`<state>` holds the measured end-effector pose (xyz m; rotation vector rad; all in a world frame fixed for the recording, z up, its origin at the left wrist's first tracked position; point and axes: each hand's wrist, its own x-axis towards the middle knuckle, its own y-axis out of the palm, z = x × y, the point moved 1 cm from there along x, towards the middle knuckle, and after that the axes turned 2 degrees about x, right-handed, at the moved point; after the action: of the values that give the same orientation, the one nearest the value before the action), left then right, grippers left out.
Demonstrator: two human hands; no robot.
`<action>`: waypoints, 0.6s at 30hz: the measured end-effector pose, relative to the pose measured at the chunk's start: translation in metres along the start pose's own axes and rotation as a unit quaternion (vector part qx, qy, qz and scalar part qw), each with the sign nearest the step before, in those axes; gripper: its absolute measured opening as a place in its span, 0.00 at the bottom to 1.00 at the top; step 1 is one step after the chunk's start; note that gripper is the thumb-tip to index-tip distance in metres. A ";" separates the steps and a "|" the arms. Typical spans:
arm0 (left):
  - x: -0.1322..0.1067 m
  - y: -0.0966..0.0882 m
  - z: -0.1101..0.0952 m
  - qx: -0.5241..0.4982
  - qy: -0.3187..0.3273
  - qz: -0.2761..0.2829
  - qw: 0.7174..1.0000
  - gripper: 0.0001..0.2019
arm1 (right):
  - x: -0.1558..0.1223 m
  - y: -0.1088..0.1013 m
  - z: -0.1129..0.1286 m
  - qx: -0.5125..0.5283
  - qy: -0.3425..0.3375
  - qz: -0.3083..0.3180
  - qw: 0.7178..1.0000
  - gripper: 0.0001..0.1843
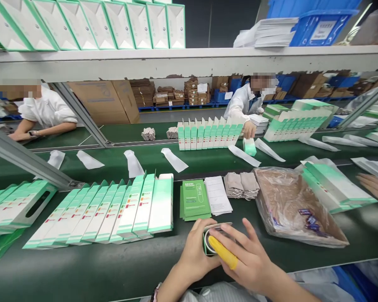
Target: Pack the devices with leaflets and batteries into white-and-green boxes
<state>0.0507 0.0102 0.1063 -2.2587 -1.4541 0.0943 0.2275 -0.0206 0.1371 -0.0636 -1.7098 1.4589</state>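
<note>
My left hand [193,253] is wrapped around a small carton [205,249] whose top end faces me, held low in front of my body. Inside the carton's mouth shows a round, white-rimmed item [208,242]; its kind is hard to tell. My right hand [250,260] lies over the carton from the right, one finger in a yellow finger cot pressing at the opening and others by the raised flap. Just beyond the hands lie green booklets [195,199], folded white leaflets [218,195] and bundles of folded greyish pouches [242,184].
Upright green-and-white cartons [113,212] line the left. A plastic-lined cardboard tray [290,209] with several small purple-blue packets [311,220] stands right. Beyond runs a green belt [145,161] with white pouches [174,159]. A shelf [189,63] spans overhead; co-workers sit opposite. Another person's hand [376,187] reaches in at right.
</note>
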 end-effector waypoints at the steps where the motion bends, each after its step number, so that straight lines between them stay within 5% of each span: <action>1: 0.000 0.001 0.001 0.003 0.004 0.001 1.000 0.27 | -0.003 0.003 0.002 -0.029 0.001 0.016 0.999 0.26; 9: -0.001 0.008 0.012 -0.038 -0.003 0.008 0.999 0.29 | 0.011 -0.019 0.016 -0.006 0.034 0.018 0.999 0.19; 12: -0.006 0.010 0.016 -0.043 -0.046 0.027 0.998 0.28 | -0.022 -0.029 -0.024 0.029 0.119 -0.038 0.992 0.24; 14: -0.009 0.011 0.018 -0.041 -0.060 0.039 0.997 0.27 | -0.056 -0.031 -0.070 -0.021 0.311 -0.102 0.945 0.21; 16: -0.009 0.012 0.020 -0.042 -0.055 0.035 0.997 0.27 | -0.089 -0.027 -0.113 -0.049 0.460 0.016 0.886 0.17; 18: -0.005 0.014 0.021 -0.042 -0.060 0.013 0.997 0.27 | -0.113 -0.021 -0.145 -0.045 0.507 0.075 0.857 0.15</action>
<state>0.0540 0.0077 0.0813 -2.3770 -1.5160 0.1838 0.3981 0.0250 0.0827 -0.8769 -0.8866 1.1030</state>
